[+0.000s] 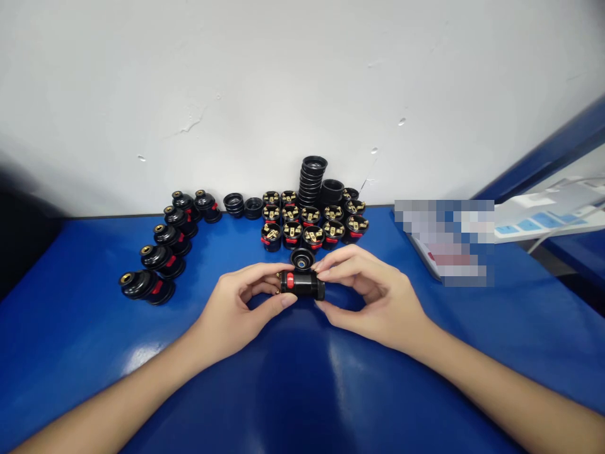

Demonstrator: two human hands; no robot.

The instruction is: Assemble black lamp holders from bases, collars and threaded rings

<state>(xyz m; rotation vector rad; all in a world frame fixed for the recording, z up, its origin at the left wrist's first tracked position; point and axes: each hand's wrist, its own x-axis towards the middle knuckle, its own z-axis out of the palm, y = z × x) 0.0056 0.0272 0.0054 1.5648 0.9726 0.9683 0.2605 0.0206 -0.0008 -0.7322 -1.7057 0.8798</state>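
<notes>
Both hands hold one black cylindrical socket (pixel 305 284) lying sideways above the blue table. My left hand (pixel 243 306) grips its left end, beside a red switch and small brass parts. Thumb and fingers of my right hand (pixel 373 293) pinch the ribbed right end. Just behind the socket sits a round black cap (pixel 302 259) with its hollow side showing. Farther back stand several open black socket bodies (pixel 292 233) with brass contacts and red switches.
At the left, several black domed sockets (pixel 158 256) with brass tops form a slanting row on the blue table (pixel 212 391). Black rings (pixel 311 183) are stacked near the white wall (pixel 283 82). A partly blurred packet (pixel 444 246) lies at the right.
</notes>
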